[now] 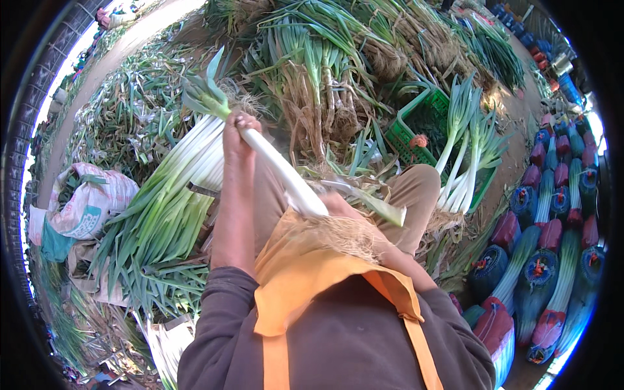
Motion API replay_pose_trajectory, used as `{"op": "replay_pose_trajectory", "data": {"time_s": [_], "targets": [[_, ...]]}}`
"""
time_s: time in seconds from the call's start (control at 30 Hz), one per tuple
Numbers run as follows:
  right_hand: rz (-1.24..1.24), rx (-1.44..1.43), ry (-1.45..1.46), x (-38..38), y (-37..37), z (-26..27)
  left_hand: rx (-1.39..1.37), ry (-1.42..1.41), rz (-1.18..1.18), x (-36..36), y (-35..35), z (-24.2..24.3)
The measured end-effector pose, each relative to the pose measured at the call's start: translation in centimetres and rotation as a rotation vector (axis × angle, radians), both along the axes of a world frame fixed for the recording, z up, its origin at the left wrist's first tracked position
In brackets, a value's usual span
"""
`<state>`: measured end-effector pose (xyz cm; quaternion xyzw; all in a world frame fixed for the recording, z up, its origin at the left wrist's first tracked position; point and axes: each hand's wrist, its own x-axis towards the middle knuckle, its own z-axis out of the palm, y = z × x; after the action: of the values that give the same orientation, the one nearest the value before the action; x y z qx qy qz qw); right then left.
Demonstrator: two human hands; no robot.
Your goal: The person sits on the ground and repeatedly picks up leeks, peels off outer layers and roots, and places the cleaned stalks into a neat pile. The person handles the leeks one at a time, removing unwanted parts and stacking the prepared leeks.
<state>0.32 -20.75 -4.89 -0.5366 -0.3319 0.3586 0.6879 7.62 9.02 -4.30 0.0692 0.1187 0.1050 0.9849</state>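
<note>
My left hand (241,127) is wrapped around the upper shaft of a leek (282,168), just below its green leaves. The leek slants down across my lap, its white base over the orange apron (312,273). A tangle of dry roots (346,234) shows at that base. Beside the base is my right hand (339,204), blurred and partly behind the roots, so its grip is unclear. A pale, loose leaf strip (375,202) lies just beyond it, over my lap. Cleaned leeks (180,170) are heaped alongside my left forearm, next to a dark flat edge (202,190).
Untrimmed leeks (317,87) are piled ahead. A green plastic crate (409,126) stands right of my knee, with several leeks (463,161) leaning on it. Wrapped leek bundles (541,273) line the right side. Leaf scraps (131,107) and a woven sack (97,190) lie left.
</note>
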Motion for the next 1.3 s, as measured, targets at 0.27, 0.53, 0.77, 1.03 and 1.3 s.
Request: {"op": "replay_pose_trajectory", "data": {"time_s": [0.27, 0.53, 0.77, 1.03, 1.3], "targets": [[-0.192, -0.612, 0.300, -6.1, -22.0, 5.2, 0.340, 0.425, 0.339, 0.3, 8.4, -3.0], [-0.641, -0.437, -0.793, 1.1, -7.4, 3.5, 0.808, 0.625, 0.401, 0.9, -1.9, -2.3], [-0.464, -0.394, -0.030, 0.3, -0.2, -0.9, 1.115, 0.154, 0.004, 3.0, -13.7, 2.4], [-0.818, -0.086, 0.242, 10.7, -7.8, -1.7, 1.455, -0.155, -0.622, 3.9, -20.4, -0.9], [-1.290, -0.498, 0.629, 28.0, -13.4, -14.2, 1.727, 0.103, -0.708, 4.4, -9.4, -10.2]]}}
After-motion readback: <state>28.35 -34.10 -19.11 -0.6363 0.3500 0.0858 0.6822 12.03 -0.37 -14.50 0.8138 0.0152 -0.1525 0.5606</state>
